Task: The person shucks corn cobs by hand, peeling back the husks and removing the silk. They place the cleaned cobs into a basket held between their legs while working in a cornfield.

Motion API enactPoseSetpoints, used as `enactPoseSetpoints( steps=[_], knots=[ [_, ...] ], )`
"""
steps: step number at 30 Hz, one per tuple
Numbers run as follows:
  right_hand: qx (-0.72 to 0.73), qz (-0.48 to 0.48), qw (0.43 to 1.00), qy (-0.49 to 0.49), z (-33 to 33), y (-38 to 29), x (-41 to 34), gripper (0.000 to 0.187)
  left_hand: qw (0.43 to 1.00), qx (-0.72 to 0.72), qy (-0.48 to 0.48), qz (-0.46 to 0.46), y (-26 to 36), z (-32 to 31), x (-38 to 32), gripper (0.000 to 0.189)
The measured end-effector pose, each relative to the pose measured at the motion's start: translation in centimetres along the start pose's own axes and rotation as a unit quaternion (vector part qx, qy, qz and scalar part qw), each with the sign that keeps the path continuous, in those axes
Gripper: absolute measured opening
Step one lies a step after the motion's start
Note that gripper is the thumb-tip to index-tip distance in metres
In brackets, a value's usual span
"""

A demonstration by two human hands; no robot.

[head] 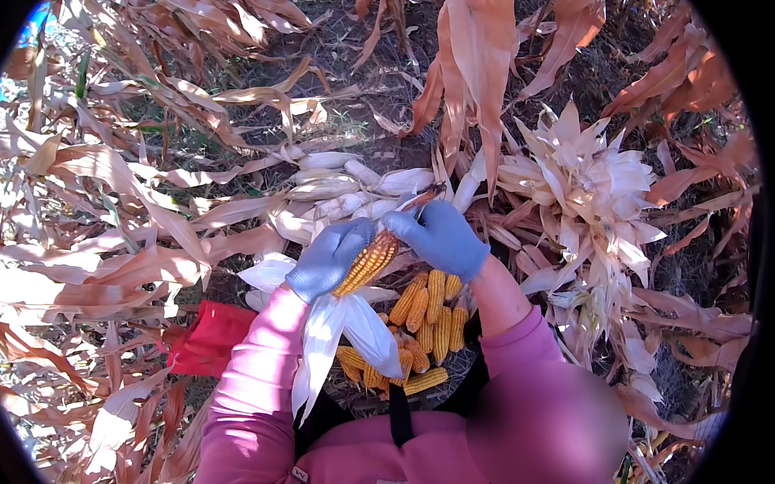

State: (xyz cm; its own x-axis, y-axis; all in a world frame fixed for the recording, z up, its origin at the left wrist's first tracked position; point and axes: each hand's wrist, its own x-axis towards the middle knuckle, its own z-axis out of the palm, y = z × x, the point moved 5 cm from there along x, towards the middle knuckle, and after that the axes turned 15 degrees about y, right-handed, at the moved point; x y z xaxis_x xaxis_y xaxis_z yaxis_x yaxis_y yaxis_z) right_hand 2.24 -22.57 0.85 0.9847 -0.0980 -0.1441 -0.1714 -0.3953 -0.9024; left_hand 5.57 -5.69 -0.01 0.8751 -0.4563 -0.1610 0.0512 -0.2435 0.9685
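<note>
Both my hands wear blue-grey gloves. In my left hand (333,258) is a yellow ear of corn (369,262), its pale husk (343,323) peeled back and hanging below toward my lap. At the ear's upper tip, my right hand (440,236) pinches dry husk and brown silk (429,195) between thumb and fingers. Beneath my forearms, husked yellow corn ears (435,295) lie in a pile on the ground. Just beyond my hands lies a heap of ears still in pale husks (328,187).
A mound of stripped husks (594,191) stands to the right. Red cloth or a bag (211,338) lies by my left forearm. Dry corn leaves and stalks (156,259) cover the left side, and large dry leaves (480,59) hang at the top.
</note>
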Motion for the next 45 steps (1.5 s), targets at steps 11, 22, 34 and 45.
enactPoseSetpoints(
  steps=[11,22,34,45],
  knots=[
    [0.141,-0.059,0.986,-0.069,0.7,-1.3,-0.9,0.051,0.928,0.239,-0.082,0.275,1.9,-0.3,-1.3,0.033],
    [0.437,0.219,0.872,-0.011,4.3,1.4,-0.5,0.044,0.98,0.001,0.06,0.191,2.1,-2.5,-0.2,0.037],
    [0.432,0.201,0.87,0.13,3.3,3.3,1.1,0.04,0.989,0.117,-0.007,0.087,1.1,-0.6,0.1,0.063],
    [0.722,0.132,0.648,-0.201,4.4,0.8,0.2,0.038,0.966,-0.212,0.137,-0.052,-1.0,0.3,0.3,0.046]
  ],
)
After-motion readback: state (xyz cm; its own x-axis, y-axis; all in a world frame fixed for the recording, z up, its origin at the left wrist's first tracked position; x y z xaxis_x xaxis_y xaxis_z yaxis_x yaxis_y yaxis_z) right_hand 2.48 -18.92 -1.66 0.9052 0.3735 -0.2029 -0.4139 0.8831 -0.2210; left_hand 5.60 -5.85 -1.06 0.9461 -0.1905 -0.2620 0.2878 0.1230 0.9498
